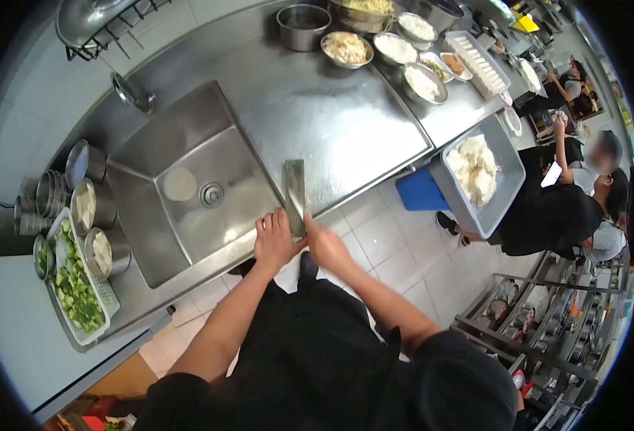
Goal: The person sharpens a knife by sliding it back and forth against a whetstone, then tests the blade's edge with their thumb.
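A long, narrow grey-green bar (294,176), resembling a whetstone, lies across the front edge of the steel counter, right of the sink (209,169). My left hand (276,241) rests at the bar's near end by the sink rim. Its fingers are stretched out and its thumb points toward the bar. On the other side, my right hand (326,248) is closed, slightly blurred, at the near end of the bar. A thin bright strip like a knife blade (299,208) runs up from it along the bar; the handle is hidden in the fingers.
Left of the sink stand a basket of green vegetables (80,305) and steel pots (101,253). Bowls of food (347,49) line the counter's back. A grey tub (507,172) with white food is at the right, near people in dark clothes (547,194) and a rack (547,316).
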### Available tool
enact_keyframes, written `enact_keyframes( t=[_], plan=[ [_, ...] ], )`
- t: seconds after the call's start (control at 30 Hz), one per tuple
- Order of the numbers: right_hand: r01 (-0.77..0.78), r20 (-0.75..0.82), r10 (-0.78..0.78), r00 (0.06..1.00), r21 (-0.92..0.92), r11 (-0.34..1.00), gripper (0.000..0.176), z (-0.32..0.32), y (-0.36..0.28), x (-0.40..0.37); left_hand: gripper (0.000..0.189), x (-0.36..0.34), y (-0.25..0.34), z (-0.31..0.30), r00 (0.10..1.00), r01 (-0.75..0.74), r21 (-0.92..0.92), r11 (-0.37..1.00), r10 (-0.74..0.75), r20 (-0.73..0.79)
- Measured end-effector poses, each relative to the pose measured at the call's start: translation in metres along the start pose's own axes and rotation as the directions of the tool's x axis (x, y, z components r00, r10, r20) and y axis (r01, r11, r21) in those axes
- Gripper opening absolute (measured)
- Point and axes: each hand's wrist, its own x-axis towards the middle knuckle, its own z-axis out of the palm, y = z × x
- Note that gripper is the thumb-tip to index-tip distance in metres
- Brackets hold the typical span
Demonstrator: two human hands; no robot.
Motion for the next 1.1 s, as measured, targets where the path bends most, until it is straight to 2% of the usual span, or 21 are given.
enact_keyframes(
  t=[0.07,0.1,0.13,0.17,0.27,0.33,0.4,0.47,0.5,0.57,0.67,0.7,0.73,0.8,0.83,0.9,1.0,1.03,1.1],
  plan=[
    [-0.054,0.081,0.066,0.995,-0.138,0.989,0.065,-0.002,-0.008,-0.040,0.098,-0.002,0.001,0.002,1.000,0.022,-0.014,1.000,-0.021,0.011],
    [-0.056,0.087,0.068,0.994,-0.139,0.989,0.065,-0.004,-0.005,-0.028,0.098,-0.001,0.000,0.003,1.000,0.012,-0.012,1.000,-0.013,-0.009],
    [-0.041,0.047,0.046,0.998,-0.096,0.995,0.066,-0.005,-0.002,-0.006,0.098,-0.003,0.000,0.003,1.000,-0.001,-0.010,1.000,0.001,-0.020],
    [-0.025,0.003,0.025,1.000,-0.054,0.998,0.066,-0.007,0.001,0.013,0.097,-0.001,0.002,-0.005,1.000,0.008,-0.010,1.000,-0.008,0.030],
    [-0.046,0.015,0.046,0.999,0.018,0.999,0.068,-0.013,-0.002,0.062,0.097,-0.001,0.002,-0.009,0.998,0.009,-0.037,0.999,-0.006,0.068],
    [-0.014,0.051,0.015,0.999,-0.038,0.999,0.065,-0.007,0.001,0.021,0.096,-0.004,0.003,-0.007,0.999,0.006,-0.027,1.000,-0.005,0.043],
    [0.020,-0.004,-0.020,1.000,-0.037,0.999,0.063,-0.008,-0.005,-0.012,0.096,0.000,0.001,-0.003,1.000,0.017,-0.024,1.000,-0.016,0.021],
    [-0.082,0.132,0.103,0.986,-0.156,0.984,0.062,-0.017,-0.014,-0.021,0.096,-0.003,0.000,0.003,0.998,-0.018,-0.012,1.000,0.017,-0.058],
    [-0.068,0.046,0.072,0.996,-0.080,0.994,0.062,-0.010,-0.006,-0.001,0.098,-0.003,0.001,0.001,1.000,-0.007,-0.012,1.000,0.007,-0.024],
    [-0.082,0.019,0.083,0.996,-0.070,0.994,0.063,-0.010,0.003,0.059,0.097,0.000,0.000,0.000,1.000,-0.006,-0.013,1.000,0.007,0.011],
    [-0.089,0.065,0.089,0.994,0.000,0.996,0.064,-0.011,-0.005,0.041,0.098,-0.011,-0.003,0.004,0.999,-0.013,0.030,0.999,0.012,0.039],
    [0.003,-0.002,-0.003,1.000,-0.006,1.000,0.064,0.003,0.001,0.008,0.099,-0.004,-0.004,0.006,1.000,-0.025,0.067,0.997,0.025,0.007],
    [0.022,-0.013,-0.023,1.000,-0.107,0.994,0.063,0.004,-0.004,-0.020,0.100,-0.002,0.001,0.001,0.999,0.028,0.011,1.000,-0.028,0.038],
    [-0.082,0.142,0.103,0.985,-0.143,0.986,0.062,-0.008,-0.012,-0.029,0.099,-0.003,0.000,0.005,1.000,0.018,-0.002,1.000,-0.018,-0.003],
    [-0.090,0.147,0.110,0.983,-0.140,0.986,0.062,-0.006,-0.008,-0.013,0.099,-0.007,-0.001,0.005,1.000,0.018,-0.003,1.000,-0.018,0.007],
    [-0.017,-0.012,0.016,1.000,-0.051,0.999,0.069,-0.005,0.007,0.048,0.099,-0.003,-0.002,0.001,0.999,-0.003,0.015,1.000,0.002,0.044],
    [-0.053,0.014,0.054,0.998,-0.068,0.996,0.068,-0.004,0.007,0.059,0.099,-0.002,0.000,-0.001,0.998,0.007,0.026,1.000,-0.009,0.068],
    [-0.028,0.044,0.028,0.999,-0.002,1.000,0.065,-0.010,-0.001,0.032,0.098,-0.003,0.000,0.000,0.999,0.006,0.021,1.000,-0.006,0.034],
    [-0.026,0.057,0.033,0.998,-0.106,0.994,0.066,-0.001,-0.001,-0.015,0.098,-0.003,0.000,0.001,1.000,0.012,-0.008,1.000,-0.012,-0.008]
  ],
)
